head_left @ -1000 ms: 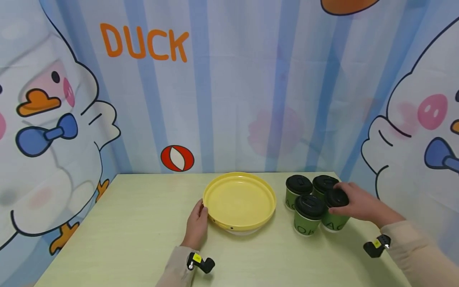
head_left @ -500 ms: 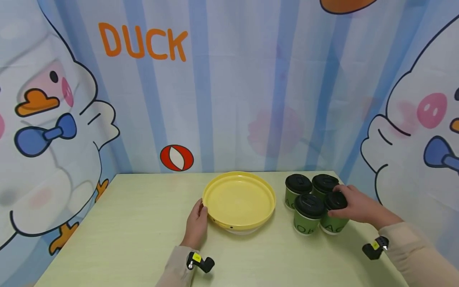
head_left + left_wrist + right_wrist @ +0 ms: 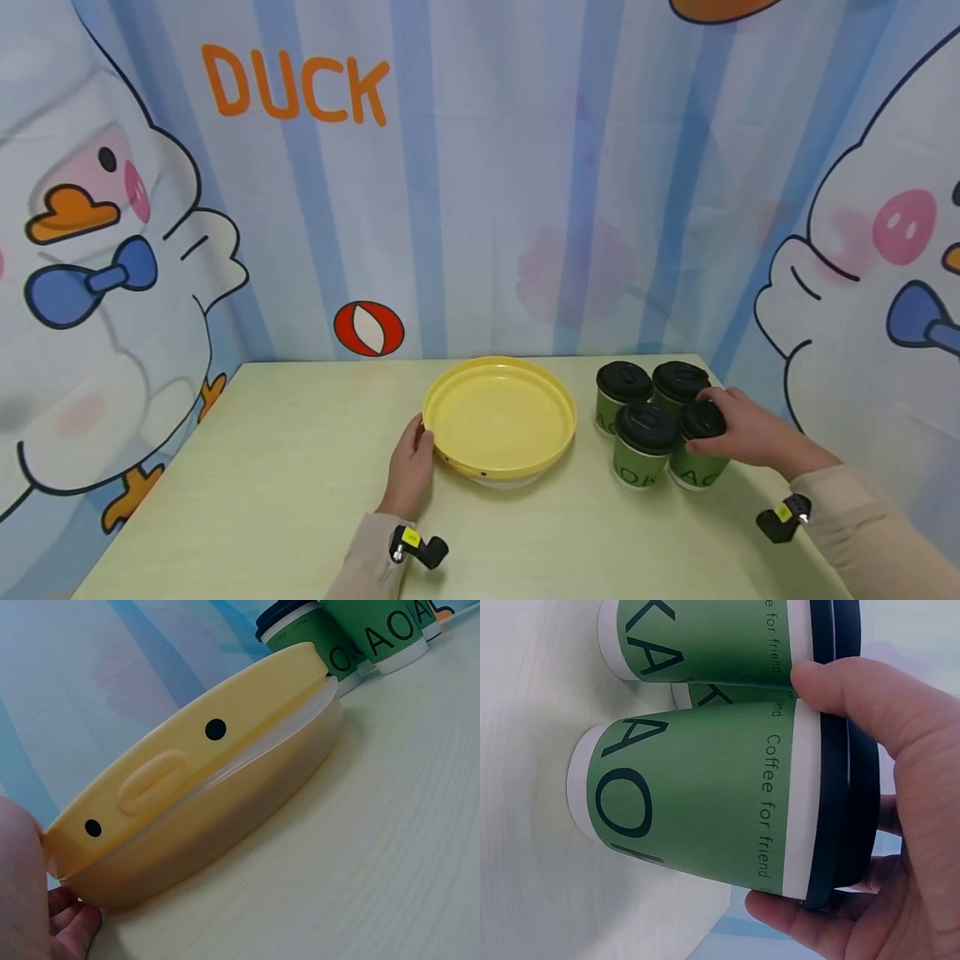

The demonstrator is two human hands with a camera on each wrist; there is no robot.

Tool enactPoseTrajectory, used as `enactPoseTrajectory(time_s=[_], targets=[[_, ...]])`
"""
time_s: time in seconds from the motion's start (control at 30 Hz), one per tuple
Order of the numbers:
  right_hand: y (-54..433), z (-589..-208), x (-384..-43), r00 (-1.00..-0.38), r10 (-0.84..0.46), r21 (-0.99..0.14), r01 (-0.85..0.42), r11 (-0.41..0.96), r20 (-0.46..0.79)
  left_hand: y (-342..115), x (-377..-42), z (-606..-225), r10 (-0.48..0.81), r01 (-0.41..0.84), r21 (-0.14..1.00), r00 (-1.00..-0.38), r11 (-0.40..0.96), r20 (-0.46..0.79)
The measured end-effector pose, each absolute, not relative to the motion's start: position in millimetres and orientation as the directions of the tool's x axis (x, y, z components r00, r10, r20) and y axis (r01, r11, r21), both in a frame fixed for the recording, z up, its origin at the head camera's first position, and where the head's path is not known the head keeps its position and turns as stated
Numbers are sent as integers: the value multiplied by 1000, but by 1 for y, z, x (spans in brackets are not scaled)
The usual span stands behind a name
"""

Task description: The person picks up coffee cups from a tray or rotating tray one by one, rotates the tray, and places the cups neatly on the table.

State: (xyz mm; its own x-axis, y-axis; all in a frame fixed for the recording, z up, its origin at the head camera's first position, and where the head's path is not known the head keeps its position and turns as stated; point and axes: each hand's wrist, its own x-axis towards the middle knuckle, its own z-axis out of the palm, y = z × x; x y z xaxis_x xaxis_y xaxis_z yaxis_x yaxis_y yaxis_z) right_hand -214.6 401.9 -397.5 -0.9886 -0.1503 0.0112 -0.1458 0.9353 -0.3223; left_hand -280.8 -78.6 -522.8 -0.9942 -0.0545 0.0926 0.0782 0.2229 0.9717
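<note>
My left hand (image 3: pixel 408 471) grips the left edge of a round yellow tray (image 3: pixel 498 417). In the left wrist view the tray's side (image 3: pixel 165 761) carries a duck face with black eyes and a raised beak, above a paler base; finger ends show at its lower edge. To the right, my right hand (image 3: pixel 750 429) holds a green paper coffee cup (image 3: pixel 690 795) by its black lid and upper rim, thumb on one side and fingers on the other. The cup stands upright, close beside other lidded cups, one nearer the tray (image 3: pixel 641 467).
Two more green cups with black lids (image 3: pixel 624 382) stand behind, near the table's back edge. The pale wooden table (image 3: pixel 300 475) stretches left of the tray. A blue striped cloth with duck drawings (image 3: pixel 487 183) hangs right behind and at both sides.
The right hand and its cup have shifted very slightly toward me, mostly in the first half second. The left hand and the tray have stayed in place.
</note>
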Motion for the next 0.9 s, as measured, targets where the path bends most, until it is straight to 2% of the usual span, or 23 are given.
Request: enactPoseTrajectory(time_s=[0.33, 0.9], targets=[[394, -398, -215, -986, -160, -342, -165, 925, 43, -85, -285, -521, -59, 73, 970, -994, 231, 89], [388, -404, -214, -987, -162, -393, -155, 906, 16, -88, -281, -524, -67, 56, 970, -995, 235, 74]])
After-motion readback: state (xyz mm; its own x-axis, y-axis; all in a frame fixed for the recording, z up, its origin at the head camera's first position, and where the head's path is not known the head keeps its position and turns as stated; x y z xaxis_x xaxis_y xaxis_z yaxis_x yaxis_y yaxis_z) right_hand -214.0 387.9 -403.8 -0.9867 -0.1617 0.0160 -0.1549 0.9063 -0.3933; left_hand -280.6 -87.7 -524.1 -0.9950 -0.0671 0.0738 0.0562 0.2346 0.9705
